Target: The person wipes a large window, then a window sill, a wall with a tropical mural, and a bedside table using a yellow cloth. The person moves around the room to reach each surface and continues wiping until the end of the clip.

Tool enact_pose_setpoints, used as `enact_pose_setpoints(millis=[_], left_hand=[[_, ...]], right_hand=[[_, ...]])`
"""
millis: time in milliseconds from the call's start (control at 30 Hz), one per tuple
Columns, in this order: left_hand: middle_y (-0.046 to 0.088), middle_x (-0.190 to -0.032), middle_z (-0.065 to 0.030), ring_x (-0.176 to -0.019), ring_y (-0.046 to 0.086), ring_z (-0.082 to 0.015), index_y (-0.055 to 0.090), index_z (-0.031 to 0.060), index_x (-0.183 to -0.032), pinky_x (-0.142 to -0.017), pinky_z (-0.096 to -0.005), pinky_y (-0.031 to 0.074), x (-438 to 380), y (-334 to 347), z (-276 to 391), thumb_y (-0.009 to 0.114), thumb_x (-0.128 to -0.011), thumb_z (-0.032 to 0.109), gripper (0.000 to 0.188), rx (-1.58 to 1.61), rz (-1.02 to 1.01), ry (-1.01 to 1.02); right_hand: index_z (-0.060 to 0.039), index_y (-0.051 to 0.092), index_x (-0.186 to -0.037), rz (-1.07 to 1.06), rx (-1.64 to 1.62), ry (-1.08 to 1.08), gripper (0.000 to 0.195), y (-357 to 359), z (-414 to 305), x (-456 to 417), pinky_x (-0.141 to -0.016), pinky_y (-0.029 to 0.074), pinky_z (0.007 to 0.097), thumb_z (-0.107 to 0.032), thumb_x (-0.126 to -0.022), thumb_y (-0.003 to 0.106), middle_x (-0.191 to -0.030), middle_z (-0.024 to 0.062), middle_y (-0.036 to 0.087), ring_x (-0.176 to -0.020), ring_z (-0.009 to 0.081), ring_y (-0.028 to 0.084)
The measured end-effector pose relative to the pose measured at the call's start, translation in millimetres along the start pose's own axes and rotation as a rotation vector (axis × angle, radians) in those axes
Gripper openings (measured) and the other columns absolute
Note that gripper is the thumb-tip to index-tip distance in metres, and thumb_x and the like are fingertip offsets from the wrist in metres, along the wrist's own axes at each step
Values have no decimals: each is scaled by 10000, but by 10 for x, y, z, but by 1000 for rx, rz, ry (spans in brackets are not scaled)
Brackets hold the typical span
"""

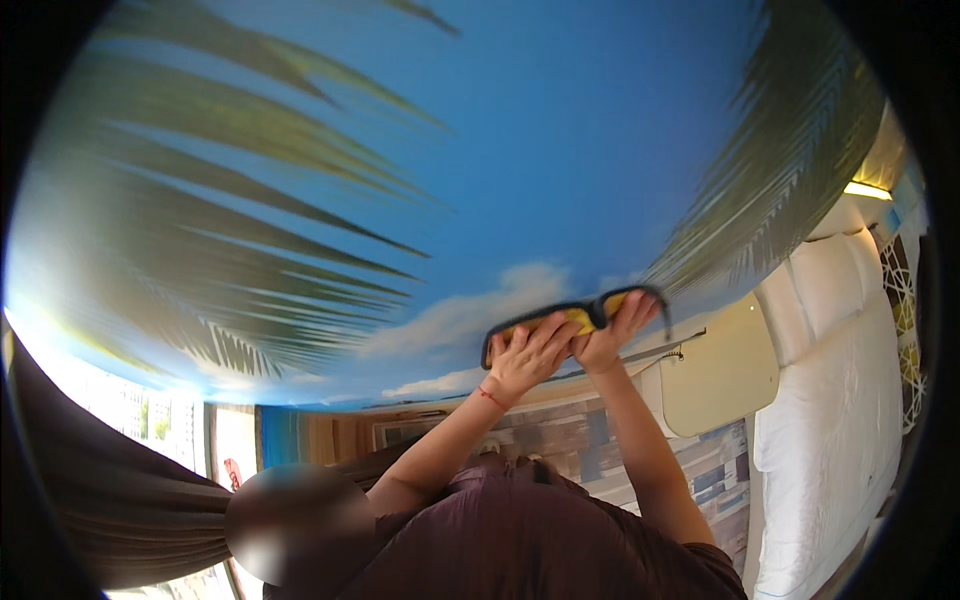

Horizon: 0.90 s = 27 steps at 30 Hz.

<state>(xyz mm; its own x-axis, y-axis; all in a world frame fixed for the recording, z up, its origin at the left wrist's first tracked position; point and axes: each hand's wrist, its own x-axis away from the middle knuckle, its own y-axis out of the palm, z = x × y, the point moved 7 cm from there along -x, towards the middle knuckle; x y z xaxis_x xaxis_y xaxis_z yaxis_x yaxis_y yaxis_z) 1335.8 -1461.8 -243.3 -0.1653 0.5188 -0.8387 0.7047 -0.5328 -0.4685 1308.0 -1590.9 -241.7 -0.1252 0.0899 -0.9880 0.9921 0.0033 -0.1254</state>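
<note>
Large black-framed glasses with yellow lenses [581, 319] are held up between both hands in front of a wall picture of sky and palm leaves. My left hand [529, 356], with a thin red string around the wrist, lies on the left lens and frame, its fingers partly spread. Just beside it, my right hand [615, 330] has its fingers against the right lens and the upper frame. One temple arm of the glasses hangs at the right, slightly blurred. The hands touch or nearly touch near the nose bridge. The fingertips' exact grip is partly hidden.
A dark curtain [112, 480] hangs beside a bright window at the left. Plank-patterned panelling [592, 442] shows behind my arms. At the right are a cream rounded board [724, 375] and a white padded bed or seat [832, 420]. A blurred round patch covers the lower left.
</note>
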Motion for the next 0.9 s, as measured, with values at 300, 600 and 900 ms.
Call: enact_pose_setpoints(millis=[300,600,900], left_hand=[[588,-1263,46,-1111,459,-432,717,378,-1006,-854,-579,336,336,-311,-733,746,-792,454,229,-9,-78,-205],[596,-1242,85,-1243,393,-353,686,324,-1002,-933,-591,340,1065,-89,-812,728,-776,440,257,-29,-39,-103],[570,-1268,-86,-1196,417,-508,722,255,-969,-912,-678,302,673,-657,-1454,701,-789,429,251,-60,69,-330]], right_hand=[[-61,626,-1178,-139,-137,-134,382,130,-670,174,-925,321,643,-340,-1001,435,-1524,287,390,-1163,528,469],[-178,695,-1155,-174,-202,-267,295,316,-1105,609,-1061,223,633,-314,-975,506,-1461,113,516,-1145,318,559],[-231,762,-1128,-151,-249,-221,296,275,-1677,-186,-1184,103,612,-268,-937,539,-1386,47,618,-1059,250,620]])
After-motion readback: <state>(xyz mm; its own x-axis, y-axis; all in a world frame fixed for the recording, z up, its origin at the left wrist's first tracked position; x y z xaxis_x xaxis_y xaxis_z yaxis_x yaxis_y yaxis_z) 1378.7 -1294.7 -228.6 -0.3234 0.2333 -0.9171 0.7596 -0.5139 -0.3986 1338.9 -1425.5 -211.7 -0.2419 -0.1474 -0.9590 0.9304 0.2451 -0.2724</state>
